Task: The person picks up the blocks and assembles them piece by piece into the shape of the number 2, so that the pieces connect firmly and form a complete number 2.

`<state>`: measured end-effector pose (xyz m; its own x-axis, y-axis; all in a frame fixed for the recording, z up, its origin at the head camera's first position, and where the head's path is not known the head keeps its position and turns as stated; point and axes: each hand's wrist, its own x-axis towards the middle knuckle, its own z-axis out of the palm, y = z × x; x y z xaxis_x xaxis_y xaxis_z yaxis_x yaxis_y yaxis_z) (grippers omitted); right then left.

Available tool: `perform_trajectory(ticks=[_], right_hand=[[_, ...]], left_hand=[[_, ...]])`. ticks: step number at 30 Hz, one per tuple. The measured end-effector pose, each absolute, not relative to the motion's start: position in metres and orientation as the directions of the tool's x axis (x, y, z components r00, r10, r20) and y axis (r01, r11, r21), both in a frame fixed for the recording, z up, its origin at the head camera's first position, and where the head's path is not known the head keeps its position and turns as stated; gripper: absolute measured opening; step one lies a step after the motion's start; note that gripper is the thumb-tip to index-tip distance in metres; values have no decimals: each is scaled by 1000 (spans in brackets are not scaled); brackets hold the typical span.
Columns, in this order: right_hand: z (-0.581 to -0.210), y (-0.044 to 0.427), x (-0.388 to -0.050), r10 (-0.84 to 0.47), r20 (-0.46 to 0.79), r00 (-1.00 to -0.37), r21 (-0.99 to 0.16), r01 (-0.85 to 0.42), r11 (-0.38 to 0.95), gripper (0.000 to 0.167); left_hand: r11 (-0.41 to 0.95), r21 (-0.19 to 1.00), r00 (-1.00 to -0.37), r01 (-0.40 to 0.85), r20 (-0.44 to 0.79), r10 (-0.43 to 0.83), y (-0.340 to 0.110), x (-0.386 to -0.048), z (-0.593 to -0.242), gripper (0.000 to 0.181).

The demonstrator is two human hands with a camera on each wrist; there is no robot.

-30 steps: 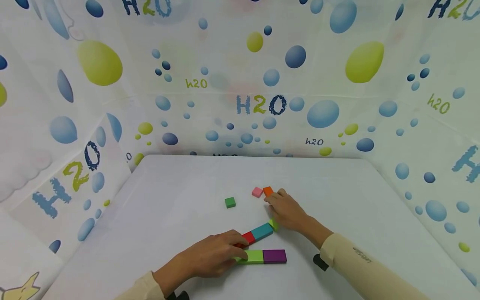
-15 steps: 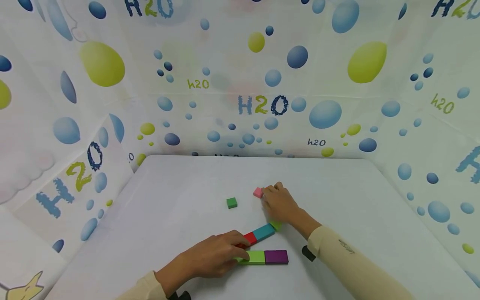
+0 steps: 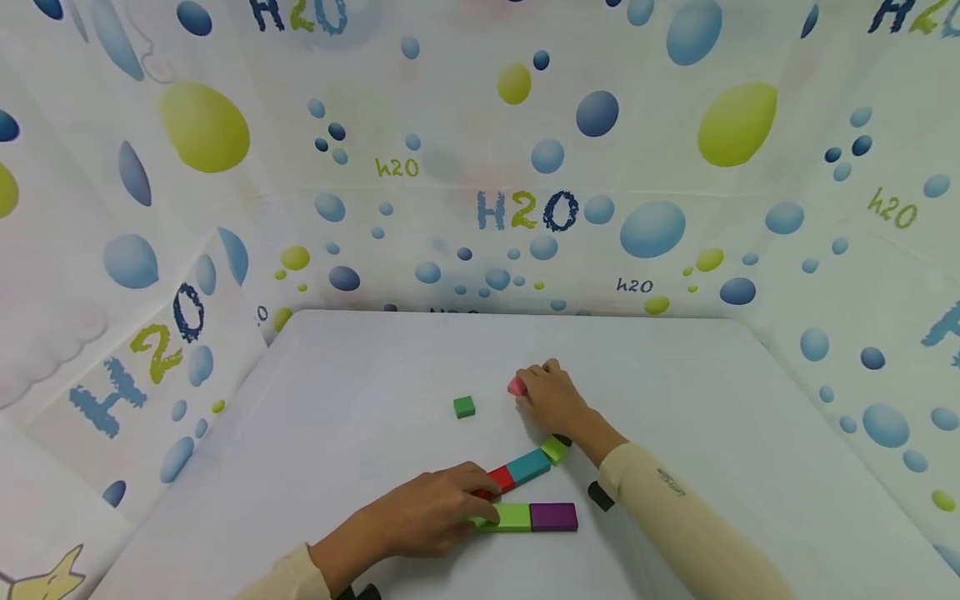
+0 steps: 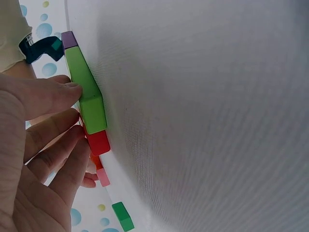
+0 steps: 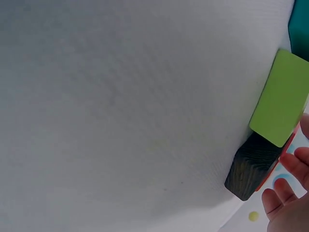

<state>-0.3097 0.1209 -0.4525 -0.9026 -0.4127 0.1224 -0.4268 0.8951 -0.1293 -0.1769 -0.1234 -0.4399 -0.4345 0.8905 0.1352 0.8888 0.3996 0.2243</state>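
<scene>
The person's left hand [image 3: 429, 510] lies over the near blocks: its thumb touches the long light green block [image 3: 513, 517], and its other fingers, rather straight and apart, reach to the red block [image 3: 501, 478]. A purple block [image 3: 553, 517] continues the light green one, end to end. From the red block, a blue-green block [image 3: 528, 466] goes on at a slant, and at its far end is a short light green block [image 3: 555, 450], with a black block [image 5: 253, 166] just beside it.

The right hand [image 3: 551, 396] is farther away on the white desk [image 3: 360, 392], with bent fingers at the pink block [image 3: 515, 385] and the orange block [image 4: 96, 162]; I cannot tell if they pinch one. To the left of them, a dark green block [image 3: 464, 407] lies alone. Behind the desk hangs a white cloth [image 3: 450, 83] with blue and yellow-green drops.
</scene>
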Motion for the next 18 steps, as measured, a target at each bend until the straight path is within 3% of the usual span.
perform_trajectory(ticks=[18], right_hand=[[-452,119,-320,-369,81,-926,-211,-377,902,32]], left_hand=[[398,210,-431,893,145,891,-124,-176,-440,30]])
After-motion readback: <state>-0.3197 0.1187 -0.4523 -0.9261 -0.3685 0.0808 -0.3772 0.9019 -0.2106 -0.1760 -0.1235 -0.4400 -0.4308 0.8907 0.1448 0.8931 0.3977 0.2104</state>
